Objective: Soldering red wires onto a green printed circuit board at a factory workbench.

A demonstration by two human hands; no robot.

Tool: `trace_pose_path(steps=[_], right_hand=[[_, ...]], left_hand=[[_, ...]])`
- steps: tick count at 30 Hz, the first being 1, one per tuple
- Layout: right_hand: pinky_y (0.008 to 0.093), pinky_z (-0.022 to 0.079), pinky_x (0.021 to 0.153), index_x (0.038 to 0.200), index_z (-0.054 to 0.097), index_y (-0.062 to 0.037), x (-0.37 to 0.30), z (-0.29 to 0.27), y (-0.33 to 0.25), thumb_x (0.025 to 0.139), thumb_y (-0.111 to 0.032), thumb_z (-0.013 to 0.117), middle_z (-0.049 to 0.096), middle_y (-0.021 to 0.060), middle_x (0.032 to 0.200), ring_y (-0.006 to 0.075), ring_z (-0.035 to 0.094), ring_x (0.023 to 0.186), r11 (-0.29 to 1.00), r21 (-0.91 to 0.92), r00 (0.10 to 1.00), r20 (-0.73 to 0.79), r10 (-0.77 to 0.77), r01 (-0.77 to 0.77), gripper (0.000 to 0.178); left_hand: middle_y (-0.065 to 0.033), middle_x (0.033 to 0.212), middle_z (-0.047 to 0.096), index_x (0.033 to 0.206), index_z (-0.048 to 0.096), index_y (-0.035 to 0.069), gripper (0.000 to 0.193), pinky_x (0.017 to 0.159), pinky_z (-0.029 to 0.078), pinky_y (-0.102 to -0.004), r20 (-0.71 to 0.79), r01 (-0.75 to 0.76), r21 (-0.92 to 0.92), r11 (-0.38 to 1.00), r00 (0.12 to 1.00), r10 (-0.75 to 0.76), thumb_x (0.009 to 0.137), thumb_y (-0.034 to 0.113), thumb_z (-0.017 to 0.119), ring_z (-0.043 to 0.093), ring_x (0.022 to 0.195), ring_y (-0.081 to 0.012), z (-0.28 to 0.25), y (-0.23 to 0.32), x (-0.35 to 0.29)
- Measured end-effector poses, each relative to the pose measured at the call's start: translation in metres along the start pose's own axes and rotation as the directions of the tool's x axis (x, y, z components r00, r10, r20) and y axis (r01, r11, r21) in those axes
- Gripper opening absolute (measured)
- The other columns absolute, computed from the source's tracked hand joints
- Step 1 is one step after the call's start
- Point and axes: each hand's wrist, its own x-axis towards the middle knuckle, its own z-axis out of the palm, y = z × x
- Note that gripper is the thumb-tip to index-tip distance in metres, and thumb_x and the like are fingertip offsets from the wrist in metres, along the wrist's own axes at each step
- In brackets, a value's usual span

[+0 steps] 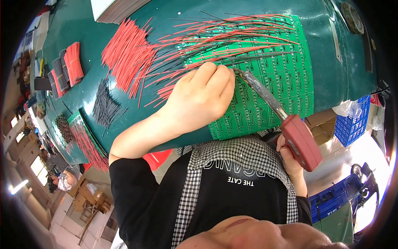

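Left grip [205, 93] is bent over the near-left part of a green circuit-board sheet [286, 93], fingers held close together; their tips are hidden, so I cannot tell what they pinch. Right grip [289, 157] is wrapped round the dark red handle of a soldering iron [302, 141], whose grey barrel slants up and left, its bent tip just beside the left fingertips. Small pale marks on the handle are too tiny to read. The sheet lies flat on the dark green table [161, 10], divided into many small repeated units with pale pads and black outlines. Loose red and black wires [232, 35] fan across its far part and beyond its left edge. Further left lie a red wire heap [128, 52], a smaller black wire heap [107, 103] and tied bundles [73, 64]. White lettering, upside down here, crosses the black shirt [145, 199] beneath a checked apron [188, 203].
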Motion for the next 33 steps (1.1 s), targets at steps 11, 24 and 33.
trace_pose_path(steps=[11,24,33], right_hand=[[0.0309,0.053,0.078,0.106,0.065,-0.0023,-0.001,0.000,-0.007,0.065,0.000,0.071,0.066,0.0134,0.107,0.0252,0.067,0.090,0.997,-0.042,0.997,-0.045,0.069,-0.071,0.041],[0.0302,0.051,0.078,0.120,0.055,0.0035,0.004,-0.003,-0.008,0.074,-0.012,0.075,0.065,0.0131,0.106,0.0200,0.065,0.090,0.934,0.350,0.994,-0.056,0.099,-0.073,0.052],[0.0354,0.054,0.076,0.110,0.063,-0.0025,-0.003,-0.006,0.005,0.069,-0.007,0.075,0.064,0.0159,0.111,0.0296,0.067,0.092,0.998,-0.069,0.999,-0.033,-0.005,0.003,0.043]], left_hand=[[-0.0066,0.084,0.056,0.093,0.064,-0.002,0.027,0.057,0.049,-0.0278,0.036,-0.011,0.059,0.998,0.999,0.009,0.066,0.003,0.067,0.057,0.073,-0.0179,-0.006,0.003,-0.001],[-0.0096,0.086,0.057,0.093,0.063,-0.004,0.029,0.061,0.051,-0.0301,-0.021,0.004,-0.057,0.998,1.000,-0.005,0.066,0.003,0.067,0.058,0.074,-0.0217,0.005,0.004,0.014],[-0.0112,0.087,0.056,0.093,0.063,-0.005,0.029,0.064,0.052,-0.0316,-0.002,0.019,-0.061,0.998,1.000,-0.020,0.066,0.003,0.068,0.059,0.076,-0.0239,0.003,0.005,0.014]])
